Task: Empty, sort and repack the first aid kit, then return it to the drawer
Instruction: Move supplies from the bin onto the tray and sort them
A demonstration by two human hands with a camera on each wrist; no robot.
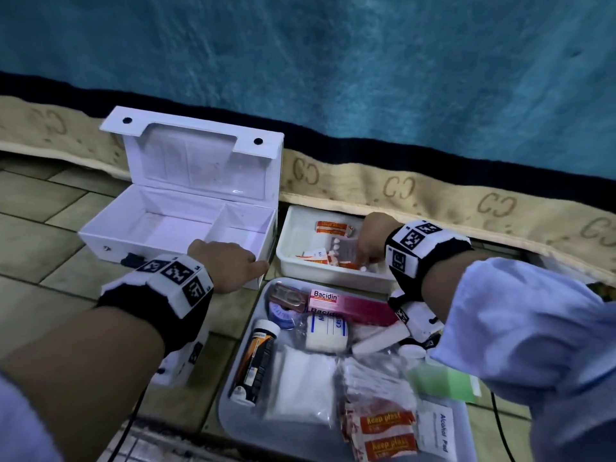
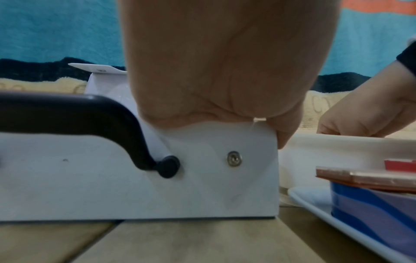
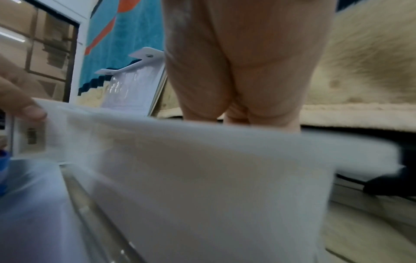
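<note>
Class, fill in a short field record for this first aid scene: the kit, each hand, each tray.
Kit: white lidded box, open, both compartments empty
Left hand: grips box's front right corner
Right hand: reaches into small white tub of plasters and pills; grasp hidden
Large clear tray: pink Bacidin carton, gauze, tube

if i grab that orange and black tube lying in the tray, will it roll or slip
The orange and black tube looks round and smooth, so it would probably roll if nudged sideways. It lies against the tray wall and a gauze pack, which should check it. Its glossy label may be slippery.
</note>
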